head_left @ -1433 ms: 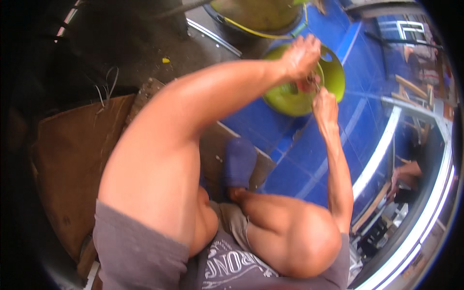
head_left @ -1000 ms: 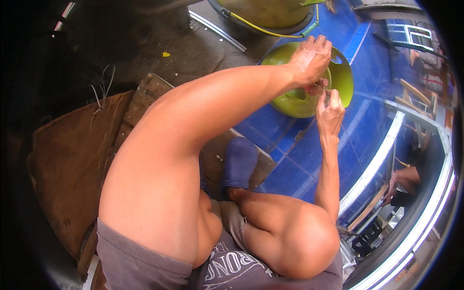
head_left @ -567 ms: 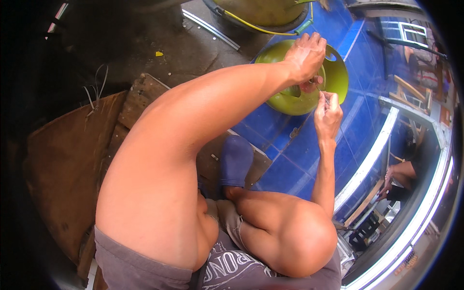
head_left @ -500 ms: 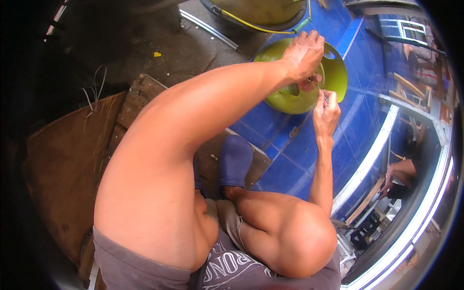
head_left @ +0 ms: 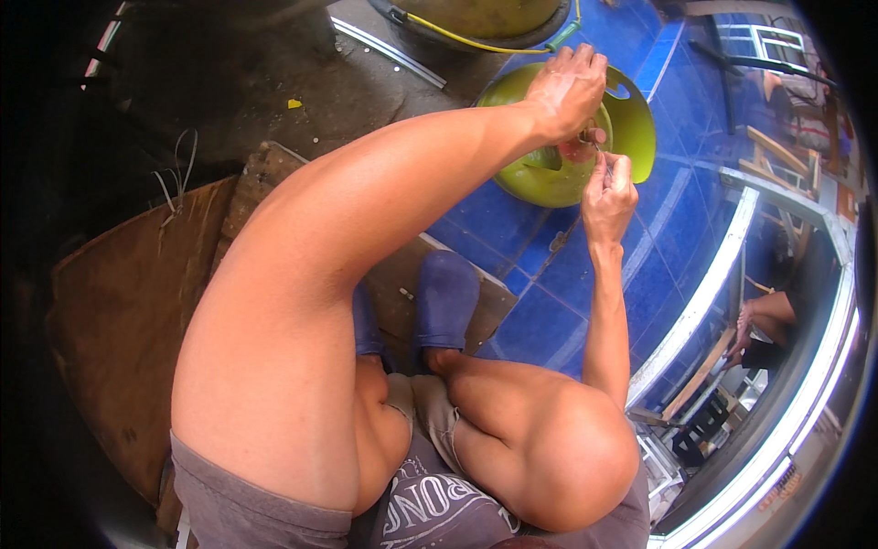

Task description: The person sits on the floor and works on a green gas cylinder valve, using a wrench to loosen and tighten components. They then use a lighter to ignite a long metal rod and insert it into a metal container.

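Note:
My left hand (head_left: 567,91) reaches over a yellow-green plastic basin (head_left: 640,137), its fingers curled down and closed round a small reddish lump (head_left: 576,150) whose kind I cannot make out. Close below it, at the basin's near right rim, my right hand (head_left: 609,201) is closed in a pinch. A thin, dark, rod-like tool (head_left: 598,149) sticks out of that pinch toward the lump. Its far end is too small to tell whether it touches. The basin has a cut-out handle hole and stands on blue floor tiles. My left hand and forearm hide part of its far left side.
Beyond the basin stands a dark bucket (head_left: 476,41) with a yellow handle. A white metal frame (head_left: 700,293) runs along the right, near another person's hand (head_left: 745,325). Brown boards (head_left: 137,339) lie at left. My blue clogs (head_left: 446,297) rest on a wooden board.
The whole view has shifted slightly, so things sit a little higher. My right hand has moved slightly closer to the left, and both hands keep their grips.

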Action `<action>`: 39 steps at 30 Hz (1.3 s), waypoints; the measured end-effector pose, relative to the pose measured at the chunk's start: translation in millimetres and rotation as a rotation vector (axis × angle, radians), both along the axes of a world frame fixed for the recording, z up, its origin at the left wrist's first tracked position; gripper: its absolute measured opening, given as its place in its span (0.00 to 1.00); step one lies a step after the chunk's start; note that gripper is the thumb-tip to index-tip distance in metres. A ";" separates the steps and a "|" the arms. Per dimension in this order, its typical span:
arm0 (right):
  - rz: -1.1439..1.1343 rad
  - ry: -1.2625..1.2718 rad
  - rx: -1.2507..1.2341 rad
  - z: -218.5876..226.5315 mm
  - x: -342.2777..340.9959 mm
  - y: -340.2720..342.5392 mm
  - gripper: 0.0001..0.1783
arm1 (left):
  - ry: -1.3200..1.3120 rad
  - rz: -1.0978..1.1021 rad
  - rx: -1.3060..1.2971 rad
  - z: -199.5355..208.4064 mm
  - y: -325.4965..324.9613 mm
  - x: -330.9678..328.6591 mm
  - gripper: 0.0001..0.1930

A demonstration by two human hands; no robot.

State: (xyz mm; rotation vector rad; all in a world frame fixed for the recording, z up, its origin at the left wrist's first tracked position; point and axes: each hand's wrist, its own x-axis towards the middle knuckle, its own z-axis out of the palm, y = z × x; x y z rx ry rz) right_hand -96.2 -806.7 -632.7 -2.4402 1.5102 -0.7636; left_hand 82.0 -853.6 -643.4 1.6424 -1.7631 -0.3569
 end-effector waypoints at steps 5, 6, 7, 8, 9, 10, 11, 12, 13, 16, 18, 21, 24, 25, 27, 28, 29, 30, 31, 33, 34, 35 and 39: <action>-0.044 0.021 0.035 -0.5 0.8 3.6 0.04 | 0.010 -0.004 0.004 1.7 1.2 1.1 0.37; -0.060 0.010 0.045 0.0 -0.2 4.0 0.04 | 0.011 -0.001 0.004 1.9 1.3 1.2 0.38; -0.076 0.000 0.054 0.5 -1.3 4.0 0.04 | 0.012 0.001 0.004 2.0 1.2 1.3 0.38; -0.085 -0.035 0.073 0.7 -2.6 3.9 0.04 | 0.013 0.002 0.007 1.9 1.2 1.3 0.38; -0.082 -0.029 0.072 0.6 -3.9 3.7 0.04 | 0.014 0.002 0.009 1.7 1.0 1.2 0.38; -0.071 -0.047 0.081 0.3 -5.2 3.3 0.04 | 0.015 0.003 0.012 1.5 0.9 1.1 0.38; -0.059 -0.065 0.090 -0.3 -6.3 2.9 0.04 | 0.010 0.002 0.008 1.2 0.6 1.1 0.38; -0.053 -0.073 0.083 -1.0 -7.1 2.3 0.04 | 0.005 0.001 0.004 1.0 0.4 1.1 0.38; -0.048 -0.079 0.076 -1.8 -7.6 1.6 0.04 | 0.000 -0.001 0.002 0.9 0.4 0.7 0.38; -0.040 -0.080 0.068 -3.2 -6.1 0.8 0.04 | 0.003 -0.011 0.018 1.0 0.1 1.6 0.37; -0.048 -0.067 0.071 -1.9 -2.4 1.6 0.04 | 0.017 -0.012 -0.002 1.7 1.0 2.3 0.36; -0.052 -0.002 0.054 3.5 6.2 2.5 0.04 | 0.022 -0.022 0.011 3.3 1.8 2.8 0.33; -0.011 0.133 0.043 12.0 14.6 -4.6 0.04 | 0.027 -0.014 0.012 3.9 1.5 2.3 0.30; -0.007 0.178 0.073 15.8 15.6 -8.9 0.04 | 0.031 -0.011 0.013 3.7 2.1 1.6 0.29; 0.028 0.213 0.151 23.2 16.2 -21.0 0.06 | 0.024 -0.013 0.018 3.0 2.1 0.9 0.28; 0.045 0.257 0.172 26.0 16.3 -27.2 0.06 | 0.020 -0.015 0.021 2.6 2.1 0.7 0.28; 0.085 0.283 0.168 28.4 16.1 -33.2 0.07 | 0.039 -0.012 0.002 2.1 2.3 0.8 0.27; 0.125 0.308 0.163 30.1 15.8 -38.4 0.07 | 0.057 -0.010 -0.017 1.7 2.7 0.9 0.26; 0.185 0.355 0.165 33.5 14.2 -44.7 0.09 | 0.075 -0.018 -0.008 1.4 2.8 1.0 0.25; 0.243 0.384 0.191 34.7 14.9 -55.3 0.11 | 0.077 -0.017 -0.020 1.1 3.0 1.2 0.26; 0.275 0.395 0.199 34.7 15.5 -60.4 0.12 | 0.078 -0.023 -0.013 0.9 2.8 1.6 0.26; 0.279 0.407 0.169 34.0 16.4 -65.6 0.15 | 0.083 -0.016 -0.012 0.6 3.2 1.1 0.26; 0.355 0.423 0.204 35.5 12.8 -81.6 0.16 | 0.094 -0.011 -0.015 -0.9 2.7 1.0 0.27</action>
